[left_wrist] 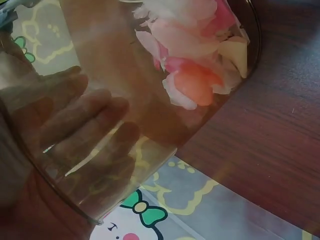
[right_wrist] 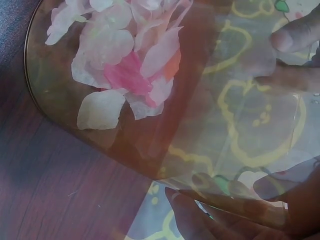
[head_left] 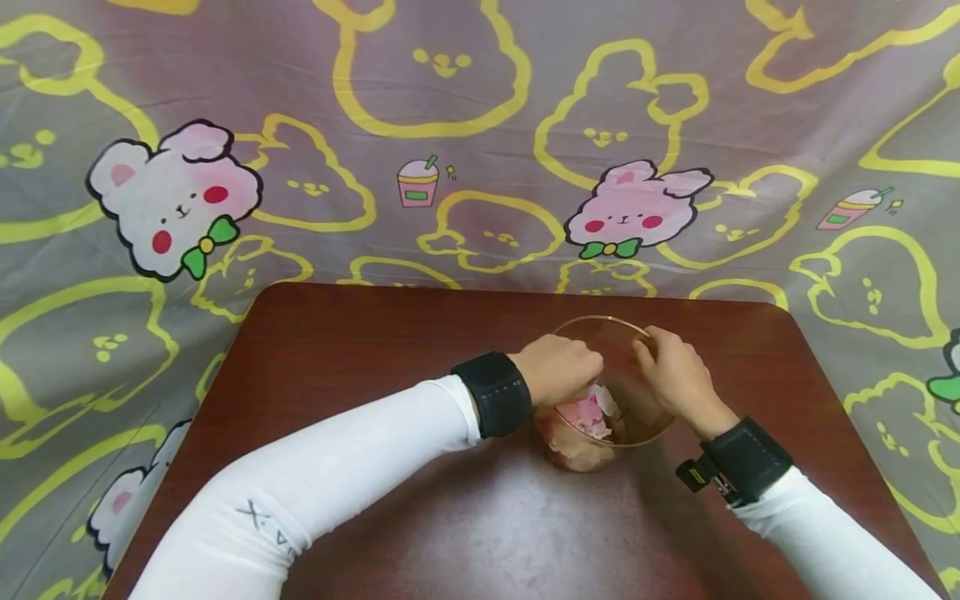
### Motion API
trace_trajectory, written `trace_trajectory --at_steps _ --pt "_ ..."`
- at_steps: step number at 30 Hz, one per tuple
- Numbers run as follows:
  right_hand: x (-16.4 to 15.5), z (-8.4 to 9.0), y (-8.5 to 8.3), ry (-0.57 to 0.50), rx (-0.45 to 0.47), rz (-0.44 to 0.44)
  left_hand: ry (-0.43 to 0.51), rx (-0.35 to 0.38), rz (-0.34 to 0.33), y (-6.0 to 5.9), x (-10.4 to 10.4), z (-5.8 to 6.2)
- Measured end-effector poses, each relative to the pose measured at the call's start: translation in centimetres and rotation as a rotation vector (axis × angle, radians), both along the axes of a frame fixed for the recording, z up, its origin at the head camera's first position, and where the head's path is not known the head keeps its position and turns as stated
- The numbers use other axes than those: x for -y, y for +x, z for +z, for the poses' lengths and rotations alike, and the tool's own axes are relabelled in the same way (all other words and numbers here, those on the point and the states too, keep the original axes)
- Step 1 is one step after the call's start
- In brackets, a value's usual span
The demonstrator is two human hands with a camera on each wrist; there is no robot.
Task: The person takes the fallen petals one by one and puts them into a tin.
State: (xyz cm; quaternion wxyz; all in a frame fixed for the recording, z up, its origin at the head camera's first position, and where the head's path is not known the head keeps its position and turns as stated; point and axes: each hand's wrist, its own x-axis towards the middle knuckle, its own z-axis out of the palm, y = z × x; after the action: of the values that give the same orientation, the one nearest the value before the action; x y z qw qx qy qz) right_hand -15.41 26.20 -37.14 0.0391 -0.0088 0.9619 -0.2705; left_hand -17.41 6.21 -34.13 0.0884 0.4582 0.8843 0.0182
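Observation:
A clear glass bowl (head_left: 643, 414) stands on the dark brown table (head_left: 360, 367), right of centre. Pink, white and orange petals (head_left: 588, 414) lie in its bottom, also visible as petals (left_wrist: 192, 80) and petals (right_wrist: 125, 65) in the wrist views. My left hand (head_left: 581, 371) curls over the bowl's left rim and grips the wall; its fingers (left_wrist: 95, 125) show through the glass. My right hand (head_left: 647, 350) grips the right rim, with fingers (right_wrist: 200, 215) against the glass wall.
A grey cloth (head_left: 480, 125) printed with yellow outlines and pink bunnies hangs behind and around the table. The table's far edge (head_left: 480, 289) runs just beyond the bowl. Both forearms wear white sleeves and black wrist straps (head_left: 495, 392).

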Motion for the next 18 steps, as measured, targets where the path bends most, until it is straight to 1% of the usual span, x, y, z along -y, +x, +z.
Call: trace_trajectory --at_steps 3,5,8,11,15,18 --pt "0.0 0.0 0.0 0.003 -0.008 0.003 -0.003 0.020 0.006 -0.1 0.0 -0.1" --pt "0.0 0.0 -0.1 0.005 -0.018 0.003 0.027 0.036 0.010 -0.3 0.1 -0.1" --pt "-0.1 0.1 -0.2 0.009 -0.023 0.006 0.107 0.046 0.022 -0.5 0.2 -0.1" --pt "-0.2 0.1 -0.2 0.008 -0.007 0.018 0.190 0.016 0.032 -0.6 0.5 0.2" --pt "-0.4 0.1 -0.3 -0.007 0.027 0.038 0.293 -0.020 0.077 -0.6 1.6 0.9" --pt "-0.6 0.2 -0.3 -0.018 0.056 0.044 0.375 -0.015 0.142 -0.5 3.2 1.4"
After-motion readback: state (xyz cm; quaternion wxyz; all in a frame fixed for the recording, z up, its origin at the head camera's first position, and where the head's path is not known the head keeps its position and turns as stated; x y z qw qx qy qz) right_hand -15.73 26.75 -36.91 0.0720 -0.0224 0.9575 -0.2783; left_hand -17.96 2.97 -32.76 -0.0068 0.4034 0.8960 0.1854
